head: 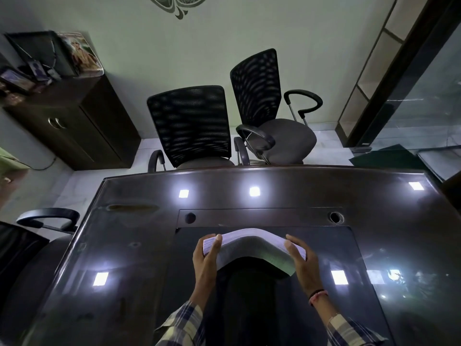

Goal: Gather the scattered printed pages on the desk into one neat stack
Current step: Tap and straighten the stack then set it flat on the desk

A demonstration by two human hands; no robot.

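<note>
Dark glossy desk (274, 181) under the hands, its top mirroring square ceiling lights (254, 191). Beyond the hands: two black mesh-backed office chairs (189, 126), pale green wall (199, 46), white tiled floor (64, 191). Far left of the hands, dark wooden cabinet (74, 121) bearing framed pictures; far right, glass partition (424, 96) in dark frame.

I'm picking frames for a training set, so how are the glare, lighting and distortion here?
Head view: dim room; square ceiling-light reflections glare on the glossy desk; wide-angle lens bows the desk edge and chairs; the stack of pages between left hand and right hand is sharp enough, its print unreadable.
</note>
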